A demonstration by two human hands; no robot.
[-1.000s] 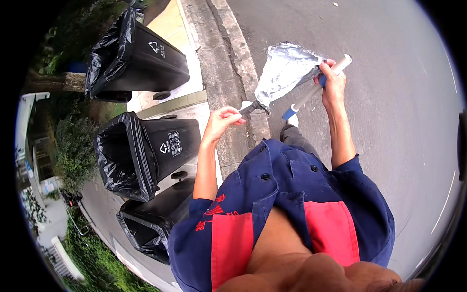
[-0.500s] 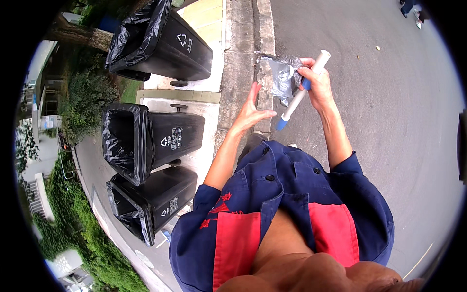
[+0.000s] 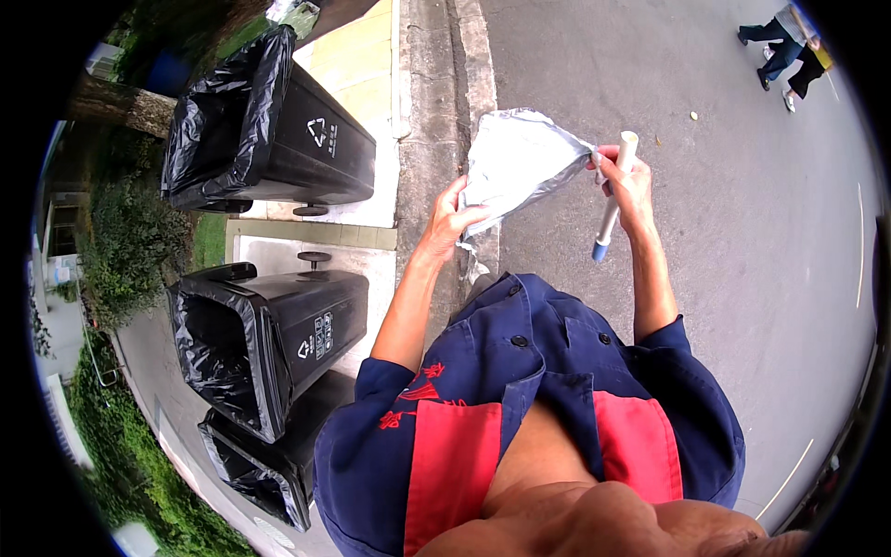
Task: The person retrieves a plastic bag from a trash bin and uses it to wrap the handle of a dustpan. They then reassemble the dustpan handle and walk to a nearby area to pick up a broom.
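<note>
A silvery-white plastic bag is spread between my two hands over the kerb and road edge. My left hand is closed on its left edge, with the thumb over the plastic. At the bag's gathered right corner, my right hand pinches it with thumb and fingers. The same hand also holds a white tube-like stick with a blue tip, pointing down and slightly left. Part of the stick is hidden behind the fingers. A loose wisp of plastic hangs below the left hand.
Three black wheeled bins, the far one, the middle one and the near one, stand to the left with black liners in their mouths. A stone kerb borders the grey road. People walk at the far right.
The bag, crumpled in my right hand before, is now stretched out to the left. My left hand, formerly spread and empty, has taken hold of it. The walking people have come further into view.
</note>
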